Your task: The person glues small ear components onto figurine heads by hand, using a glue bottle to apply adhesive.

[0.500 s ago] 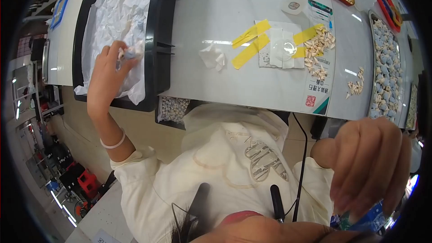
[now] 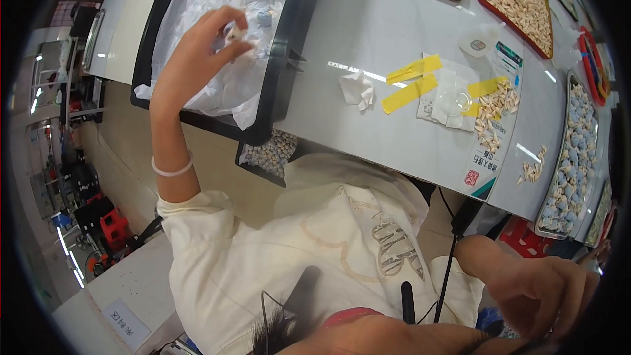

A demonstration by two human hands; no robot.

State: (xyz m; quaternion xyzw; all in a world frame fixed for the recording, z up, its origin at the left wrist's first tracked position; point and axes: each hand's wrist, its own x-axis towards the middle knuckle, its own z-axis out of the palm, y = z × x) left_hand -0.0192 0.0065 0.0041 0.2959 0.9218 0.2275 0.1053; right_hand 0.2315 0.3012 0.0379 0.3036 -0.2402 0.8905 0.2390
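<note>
My left hand is over a black tray lined with crumpled white paper. Its thumb and forefinger pinch a small whitish piece with a dark spot; its exact kind is too small to tell. Just beyond the fingertips, a small pale-blue and white piece lies on the paper. At the lower right, away from the table, my right hand is raised with its fingers curled in. Whatever those fingers hold, if anything, is hidden.
Yellow tape strips, a white pad and a heap of small cream pieces lie mid-table. A metal tray of blue and white pieces stands right. A red-rimmed tray is farther back. A bin sits below the table edge.
The view has turned, so the table appears tilted. My left hand has moved farther over the tray, pinching a piece. My right hand has dropped lower in view, with fingers curled.
</note>
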